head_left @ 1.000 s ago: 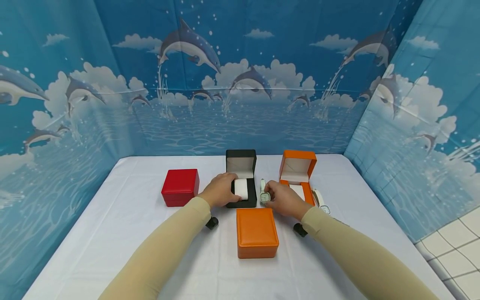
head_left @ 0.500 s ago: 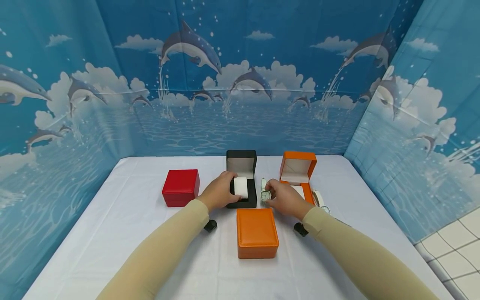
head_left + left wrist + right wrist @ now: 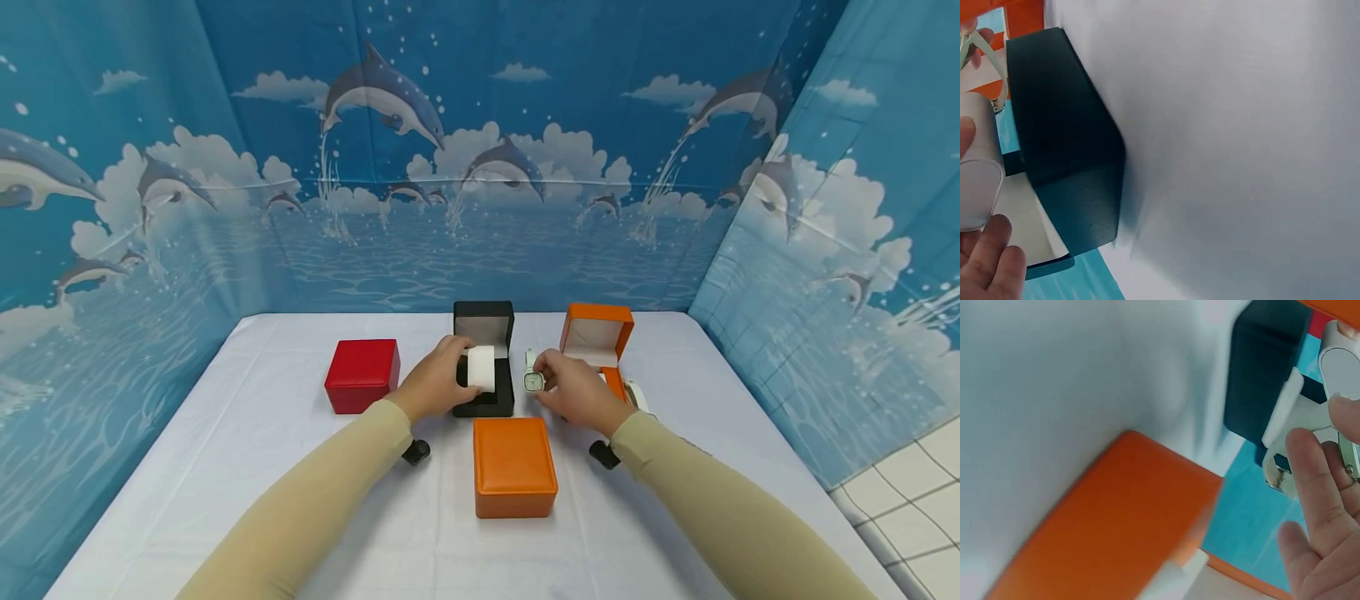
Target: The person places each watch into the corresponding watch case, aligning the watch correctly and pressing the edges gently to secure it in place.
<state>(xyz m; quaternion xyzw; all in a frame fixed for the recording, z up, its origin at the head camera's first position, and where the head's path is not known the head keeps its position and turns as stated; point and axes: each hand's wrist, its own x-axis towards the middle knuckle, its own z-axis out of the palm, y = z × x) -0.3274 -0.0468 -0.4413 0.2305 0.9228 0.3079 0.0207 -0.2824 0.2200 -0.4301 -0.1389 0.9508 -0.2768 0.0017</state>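
My left hand (image 3: 433,379) holds a white watch cushion (image 3: 483,369) by its two ends, thumb on one end and fingers on the other. The cushion sits over the open black watch box (image 3: 504,406), raised from its base; in the left wrist view its rounded end (image 3: 979,194) shows above the box's pale lining. With thumb and fingers my right hand (image 3: 579,387) pinches a pale green wristwatch (image 3: 533,381), just right of the black box. The watch's strap (image 3: 986,49) hangs in a loop in the left wrist view. Part of the watch is hidden behind fingers in the right wrist view.
An open orange box (image 3: 597,321) stands behind my right hand, with a white watch (image 3: 635,394) beside it. A closed orange box (image 3: 514,467) lies in front, and a closed red box (image 3: 362,375) at left. Small black objects show by both sleeves.
My left hand has raised the white cushion a little out of the black box. My right hand has lifted the green watch slightly and moved it a touch to the right.
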